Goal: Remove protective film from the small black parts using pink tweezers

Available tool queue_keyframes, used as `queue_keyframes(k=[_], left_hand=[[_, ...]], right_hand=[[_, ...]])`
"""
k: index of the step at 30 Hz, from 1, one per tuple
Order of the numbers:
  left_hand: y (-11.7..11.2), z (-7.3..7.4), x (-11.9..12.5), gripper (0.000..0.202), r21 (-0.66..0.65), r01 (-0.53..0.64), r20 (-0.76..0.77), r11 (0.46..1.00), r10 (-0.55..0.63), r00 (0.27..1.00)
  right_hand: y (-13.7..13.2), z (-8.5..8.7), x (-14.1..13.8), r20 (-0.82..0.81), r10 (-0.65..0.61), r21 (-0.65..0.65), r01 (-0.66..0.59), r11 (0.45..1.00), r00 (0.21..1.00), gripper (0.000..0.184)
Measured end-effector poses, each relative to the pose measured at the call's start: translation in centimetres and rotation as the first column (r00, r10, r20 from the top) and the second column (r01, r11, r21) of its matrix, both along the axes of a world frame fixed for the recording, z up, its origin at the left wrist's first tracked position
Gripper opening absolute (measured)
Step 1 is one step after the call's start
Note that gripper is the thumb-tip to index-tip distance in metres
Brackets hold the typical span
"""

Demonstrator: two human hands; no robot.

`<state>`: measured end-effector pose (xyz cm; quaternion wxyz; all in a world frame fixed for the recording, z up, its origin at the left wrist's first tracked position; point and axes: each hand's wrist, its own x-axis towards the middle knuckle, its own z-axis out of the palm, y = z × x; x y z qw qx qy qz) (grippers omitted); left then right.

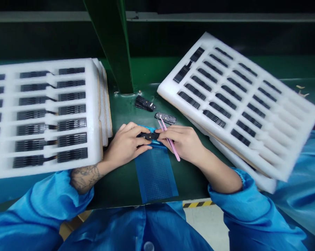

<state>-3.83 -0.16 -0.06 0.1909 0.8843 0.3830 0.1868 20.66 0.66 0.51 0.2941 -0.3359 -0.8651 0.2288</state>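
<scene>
- Fingers [136, 131] of both hands close from either side on a small black plastic part [148, 136], clamping it just above a blue mesh mat; they hide much of it, so its full shape cannot be told.
- The left hand [126, 143] pinches one end, while the right hand [181, 141] meets it from the other side and also holds slim pink tweezers [172, 143] against its fingers.
- The blue mesh mat [155, 176], finely dimpled and glossy, lies on a green bench [126, 111].
- Two loose black parts lie just beyond the hands: one dark ribbed piece [144, 103] and a flat one with small metal contacts [166, 118].
- A white foam tray [93, 115] on the left sits on a stack; its visible slots hold ribbed black parts [71, 154] with thin tails.
- A second white foam tray [173, 91] leans on a stack to the right; most rows hold black parts, while its blurred outer end appears bare.
- A green steel post [112, 45] rises behind the bench; glossy blue sleeves [225, 195] cover both arms.
</scene>
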Motion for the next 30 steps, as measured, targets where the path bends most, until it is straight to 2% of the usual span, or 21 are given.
queue_keyframes(k=[4,6,10,12,15,17,19,20,22,24,26,27,30], left_hand=[[0.0,0.1,0.0,0.018,-0.001,-0.008,0.007,1.000,0.008,1.000],[0.0,0.1,0.0,0.018,0.005,-0.017,0.011,1.000,0.016,1.000],[0.0,0.1,0.1,0.016,0.004,-0.012,0.019,1.000,0.012,1.000],[0.0,0.1,0.1,0.016,0.006,-0.013,0.022,1.000,0.012,1.000],[0.0,0.1,0.1,0.016,0.008,-0.024,0.010,1.000,0.024,1.000],[0.0,0.1,0.1,0.016,0.003,-0.024,0.004,1.000,0.024,1.000],[0.0,0.2,0.1,0.017,-0.002,-0.021,0.003,1.000,0.021,1.000],[0.0,0.2,0.2,0.018,-0.004,-0.021,0.004,1.000,0.021,1.000],[0.0,0.2,0.2,0.019,-0.008,-0.019,0.006,1.000,0.019,1.000],[0.0,0.1,0.1,0.020,-0.017,-0.014,0.010,1.000,0.014,1.000],[0.0,0.1,0.1,0.020,-0.023,-0.013,0.013,1.000,0.014,1.000],[0.0,0.1,0.2,0.020,-0.023,-0.015,0.014,1.000,0.015,1.000],[0.0,0.1,0.2,0.021,-0.025,-0.019,0.012,0.999,0.020,1.000]], right_hand=[[-0.5,0.8,0.7,-0.002,-0.078,-0.004,0.078,0.997,0.997,0.006],[-0.6,1.1,1.2,0.008,-0.154,0.067,0.153,0.986,0.988,0.005],[-0.1,1.0,2.0,0.036,-0.398,0.309,0.369,0.877,0.917,0.006],[0.3,0.6,2.1,0.118,-0.446,0.378,0.375,0.846,0.887,0.007],[0.7,0.0,2.2,0.225,-0.441,0.382,0.337,0.860,0.869,0.011],[0.6,0.1,2.2,0.216,-0.419,0.354,0.329,0.876,0.882,0.012],[0.3,0.4,2.2,0.122,-0.360,0.278,0.317,0.907,0.925,0.014],[0.1,0.7,2.3,0.044,-0.316,0.188,0.303,0.934,0.948,0.018],[-0.4,1.2,2.2,-0.148,-0.226,-0.074,0.217,0.973,0.963,0.030],[-0.7,1.5,2.0,-0.280,-0.184,-0.312,0.092,0.946,0.942,0.042],[-0.8,1.5,1.6,-0.332,-0.158,-0.424,0.002,0.906,0.930,0.050],[-0.7,1.4,1.4,-0.339,-0.158,-0.455,-0.015,0.891,0.927,0.048],[-0.6,0.9,0.7,-0.350,-0.226,-0.547,-0.003,0.837,0.909,0.023]])
